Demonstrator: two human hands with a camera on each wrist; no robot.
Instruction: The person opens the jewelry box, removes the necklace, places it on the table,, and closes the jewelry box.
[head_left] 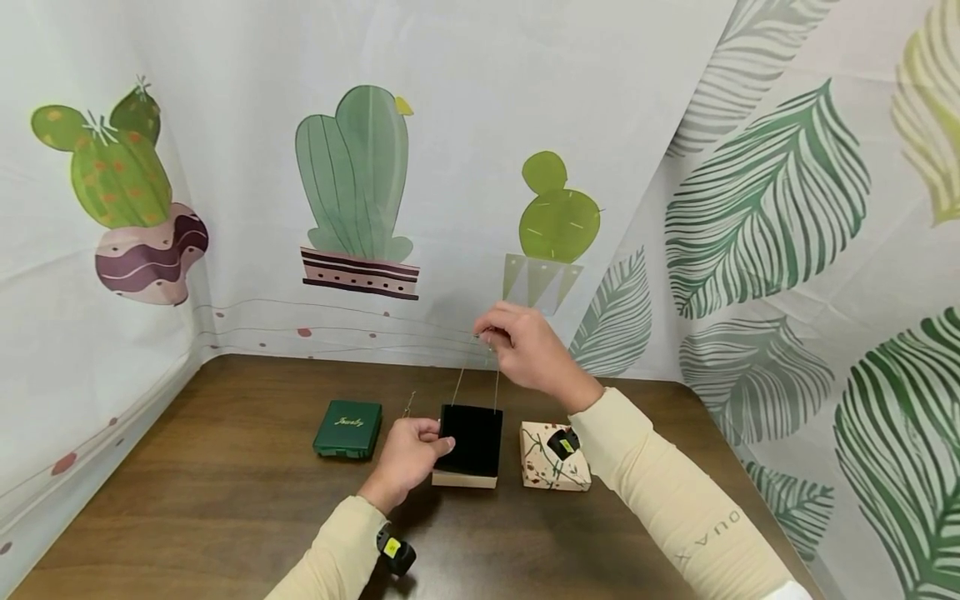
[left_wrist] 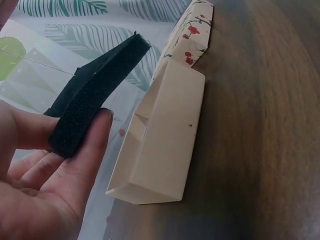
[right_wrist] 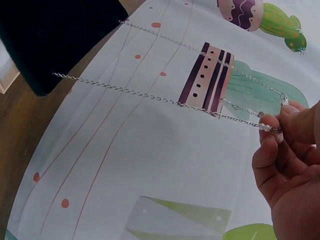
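Note:
My left hand [head_left: 408, 458] pinches a black foam pad [left_wrist: 95, 95] by one edge, thumb on one side and fingers on the other. The pad is tilted up above an open cream box [left_wrist: 167, 130] on the table. Higher up, my right hand [head_left: 525, 346] pinches the clasp ends of a silver necklace [right_wrist: 125, 90] between thumb and fingertips. Its two chain strands run taut from those fingers to the pad's far edge. Small pearl-like beads show by the fingertips in the right wrist view. Any pendant on the pad is not visible.
A floral cardboard lid [head_left: 555, 468] sits right of the cream box, under the right forearm. On the left stands a closed green jewelry box [head_left: 348, 429]. Another thin chain [head_left: 408, 404] lies beyond the left hand. Patterned fabric [head_left: 465, 208] hangs behind the table.

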